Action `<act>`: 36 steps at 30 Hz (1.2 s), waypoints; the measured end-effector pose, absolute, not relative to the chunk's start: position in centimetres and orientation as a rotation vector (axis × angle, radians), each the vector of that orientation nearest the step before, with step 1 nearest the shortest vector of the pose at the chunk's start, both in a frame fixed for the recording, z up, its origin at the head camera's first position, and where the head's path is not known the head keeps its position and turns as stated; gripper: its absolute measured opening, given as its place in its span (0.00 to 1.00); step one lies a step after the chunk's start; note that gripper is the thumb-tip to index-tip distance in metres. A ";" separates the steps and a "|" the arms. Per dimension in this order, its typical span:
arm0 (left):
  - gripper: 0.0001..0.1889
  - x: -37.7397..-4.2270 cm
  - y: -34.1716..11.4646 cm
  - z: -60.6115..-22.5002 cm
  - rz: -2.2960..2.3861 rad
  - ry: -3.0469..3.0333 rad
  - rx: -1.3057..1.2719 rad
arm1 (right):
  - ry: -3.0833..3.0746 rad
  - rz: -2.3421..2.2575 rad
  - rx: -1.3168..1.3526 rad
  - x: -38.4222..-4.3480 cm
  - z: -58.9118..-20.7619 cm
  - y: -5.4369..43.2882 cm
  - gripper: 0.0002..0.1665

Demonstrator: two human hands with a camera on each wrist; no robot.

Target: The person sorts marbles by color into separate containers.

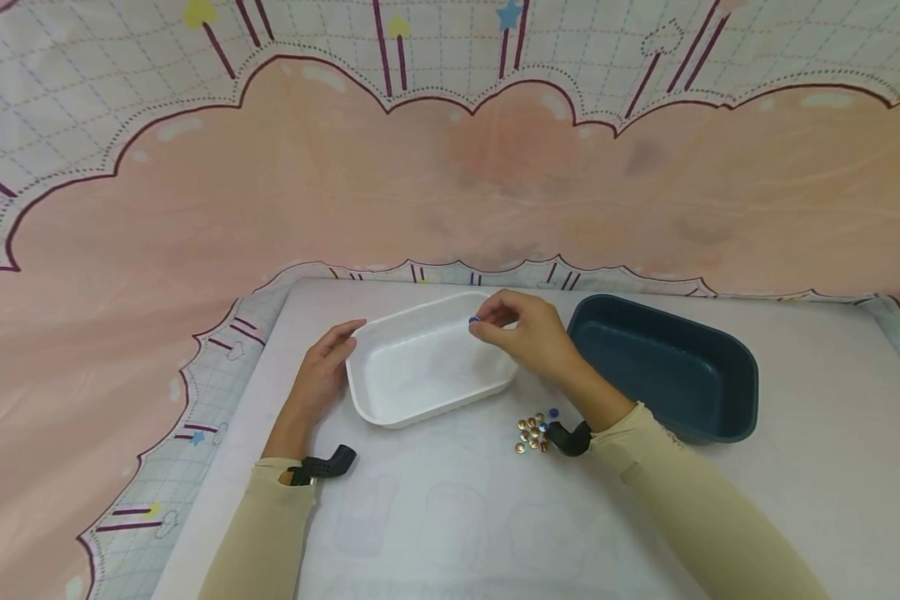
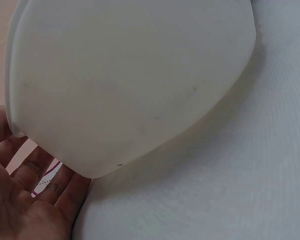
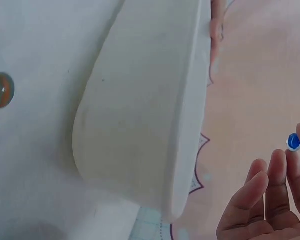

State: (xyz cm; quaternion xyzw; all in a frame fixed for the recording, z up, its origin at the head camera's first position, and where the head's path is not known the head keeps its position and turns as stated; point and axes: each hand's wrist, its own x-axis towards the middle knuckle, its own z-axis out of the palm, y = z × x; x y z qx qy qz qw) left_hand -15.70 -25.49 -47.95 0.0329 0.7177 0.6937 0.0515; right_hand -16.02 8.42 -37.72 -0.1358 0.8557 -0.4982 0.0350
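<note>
A white rectangular tray point(image 1: 435, 414) stands in the middle of the table, and only bare floor shows inside. At its left end my left hand point(image 1: 321, 375) holds the rim, its fingers reaching around the corner; the left wrist view shows the tray's outer wall point(image 2: 130, 90) beside those fingers point(image 2: 65, 192). Over the tray's right end, my right hand point(image 1: 528, 333) pinches a small blue marble point(image 3: 294, 142) between thumb and fingertip. Several marbles point(image 1: 532, 423), mostly amber with a few blue, lie bunched on the table below the right wrist.
To the right stands a dark blue rectangular tray point(image 1: 667, 358), partly behind the right forearm. Black wrist cameras point(image 1: 332, 462) jut from both wrists, the right one close above the loose marbles. A patterned cloth point(image 1: 435, 192) hangs behind the white-covered table point(image 1: 420, 533).
</note>
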 end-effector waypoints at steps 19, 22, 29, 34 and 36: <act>0.23 -15.6 -25.4 -47.7 2.082 2.208 0.087 | 2.530 -1.640 -0.390 -16.5 -39.1 5.3 0.08; 0.23 -15.6 -25.4 -47.7 2.091 2.195 0.080 | 2.526 -1.652 -0.395 -16.6 -39.3 5.0 0.08; 0.24 -15.6 -25.5 -47.7 2.109 2.180 0.108 | 2.545 -1.648 -0.385 -16.6 -39.7 4.1 0.08; 0.24 -15.6 -25.5 -47.8 2.105 2.191 0.110 | 2.543 -1.648 -0.398 -16.6 -39.7 3.5 0.08; 0.24 -15.6 -25.5 -47.8 2.107 2.189 0.106 | 2.544 -1.645 -0.402 -16.5 -39.7 3.4 0.08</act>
